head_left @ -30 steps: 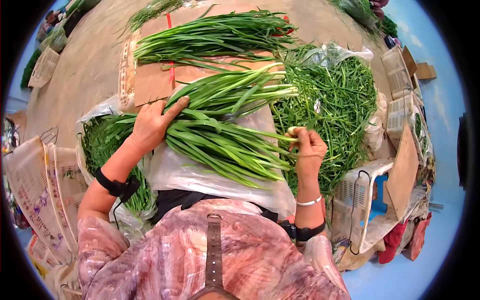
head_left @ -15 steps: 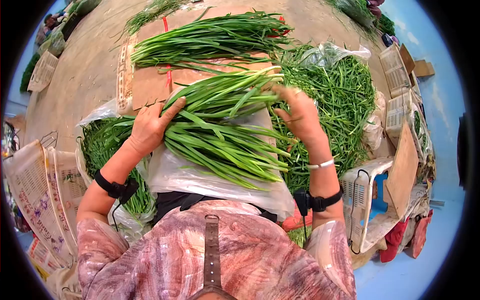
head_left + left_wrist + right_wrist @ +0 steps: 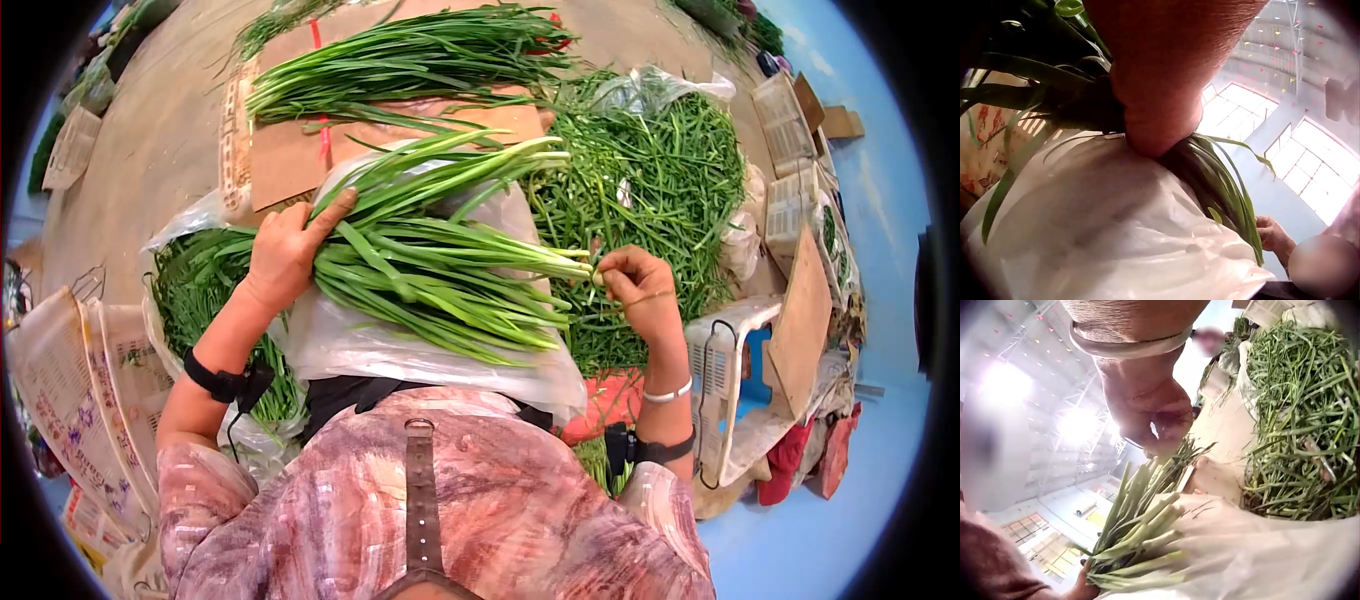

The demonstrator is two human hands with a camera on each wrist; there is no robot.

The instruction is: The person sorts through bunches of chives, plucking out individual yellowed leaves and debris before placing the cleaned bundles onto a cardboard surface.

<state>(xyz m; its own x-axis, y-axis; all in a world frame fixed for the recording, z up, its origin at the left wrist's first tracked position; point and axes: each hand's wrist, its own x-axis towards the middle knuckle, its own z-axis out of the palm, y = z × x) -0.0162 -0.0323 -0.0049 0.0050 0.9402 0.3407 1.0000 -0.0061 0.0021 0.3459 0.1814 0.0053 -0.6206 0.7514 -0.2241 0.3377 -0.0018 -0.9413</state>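
Long green leafy stalks (image 3: 430, 270) lie across the plastic-covered lap, pale ends pointing right in the head view. My left hand (image 3: 290, 250) grips them near the leafy side, its forefinger stretched over the upper stalks. At the pale ends, my right hand (image 3: 638, 285) has its thumb and fingertips pinched together on the tip of a stalk or a thin sheath. The right wrist view shows the same hand (image 3: 1150, 419) just above the cut ends (image 3: 1160, 537). Much of the left hand's grip is hidden under leaves.
Another bundle (image 3: 410, 65) lies on cardboard (image 3: 285, 165) ahead. A heap of loose greens (image 3: 650, 190) is on the right, and a bag of greens (image 3: 190, 290) on the left. Plastic crates (image 3: 735, 400) flank both sides.
My right hand moved from the lower stalks up to the upper pale ends, its fingers spread, then back down and right, fingers pinched. My left hand shifted slightly left in view, still gripping.
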